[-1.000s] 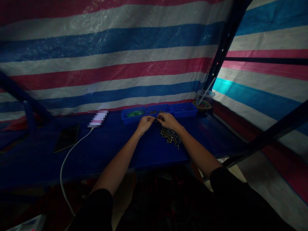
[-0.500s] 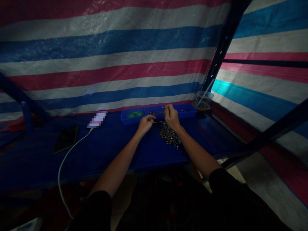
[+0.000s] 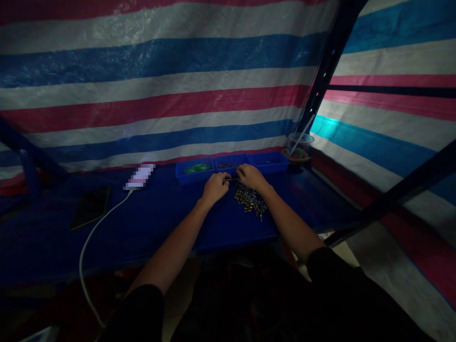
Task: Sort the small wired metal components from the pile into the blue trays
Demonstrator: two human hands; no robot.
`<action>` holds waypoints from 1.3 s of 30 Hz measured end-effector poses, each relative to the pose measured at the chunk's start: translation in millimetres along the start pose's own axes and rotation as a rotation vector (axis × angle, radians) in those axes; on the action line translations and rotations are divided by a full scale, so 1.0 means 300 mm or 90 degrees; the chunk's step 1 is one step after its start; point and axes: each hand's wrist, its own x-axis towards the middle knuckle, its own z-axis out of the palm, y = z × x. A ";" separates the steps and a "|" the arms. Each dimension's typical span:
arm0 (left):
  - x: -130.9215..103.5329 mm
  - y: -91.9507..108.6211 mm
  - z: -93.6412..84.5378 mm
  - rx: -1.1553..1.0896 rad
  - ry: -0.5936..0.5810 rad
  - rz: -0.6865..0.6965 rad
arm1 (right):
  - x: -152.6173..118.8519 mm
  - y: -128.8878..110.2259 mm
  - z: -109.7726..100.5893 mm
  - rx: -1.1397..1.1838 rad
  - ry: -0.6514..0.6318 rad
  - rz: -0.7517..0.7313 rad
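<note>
One thin metal piece (image 3: 232, 179) runs from our pinching left hand (image 3: 215, 188) toward our right hand (image 3: 251, 177), whose grip we cannot tell, beyond the pile (image 3: 250, 198), fingertip work seemingly needing steadiness next.

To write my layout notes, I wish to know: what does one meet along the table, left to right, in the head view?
Dark phone, device with lit screen, left hand, right hand, clear cup with straw.

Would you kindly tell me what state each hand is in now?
Left hand: closed, pinching a thin metal piece.
Right hand: fingers curled; grip cannot be told.
</note>
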 end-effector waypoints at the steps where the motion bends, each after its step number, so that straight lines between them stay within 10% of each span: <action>1: -0.002 -0.004 0.003 0.041 -0.004 -0.014 | -0.006 -0.001 0.011 -0.017 -0.019 0.008; 14: 0.000 -0.015 -0.007 0.122 -0.057 -0.114 | -0.026 -0.042 0.034 -0.056 -0.068 0.003; 23: 0.024 -0.017 -0.047 0.011 0.012 -0.139 | -0.022 -0.076 0.013 0.079 0.147 -0.152; 30: 0.005 -0.013 -0.004 0.010 -0.017 -0.071 | -0.025 0.014 -0.116 0.123 0.494 -0.026; 39: 0.027 0.021 0.033 0.163 -0.129 -0.120 | -0.024 0.138 -0.105 -0.031 0.375 0.264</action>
